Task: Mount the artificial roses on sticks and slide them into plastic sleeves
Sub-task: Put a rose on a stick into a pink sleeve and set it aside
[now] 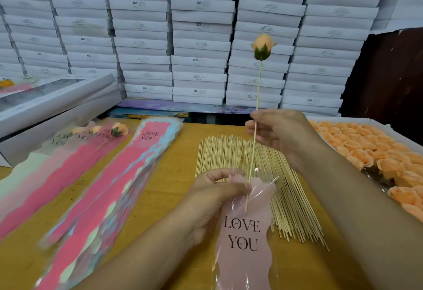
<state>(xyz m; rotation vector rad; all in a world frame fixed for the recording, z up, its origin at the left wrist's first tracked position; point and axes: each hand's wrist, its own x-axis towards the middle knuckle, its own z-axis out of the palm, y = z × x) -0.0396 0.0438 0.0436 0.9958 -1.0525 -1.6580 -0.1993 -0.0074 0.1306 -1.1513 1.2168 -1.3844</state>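
Pink plastic sleeve (243,239) printed LOVE YOU lies nearest, its length running toward the viewer, its open top pinched by the left hand (214,194). Into that mouth goes the lower tip of a thin wooden stick (254,138), which stands nearly upright, leaning slightly right toward the top. The right hand (278,134) pinches the stick at about mid-length, well above the sleeve, with the peach rose (263,47) mounted high on the top end, bloom up. Under both hands a loose heap of sticks (238,157) lies on the wooden table (178,163). Left of it lie a stack of empty sleeves (128,175) and finished sleeved roses (75,152); right, a tray of peach roses (375,147). White boxes (201,37) are stacked behind
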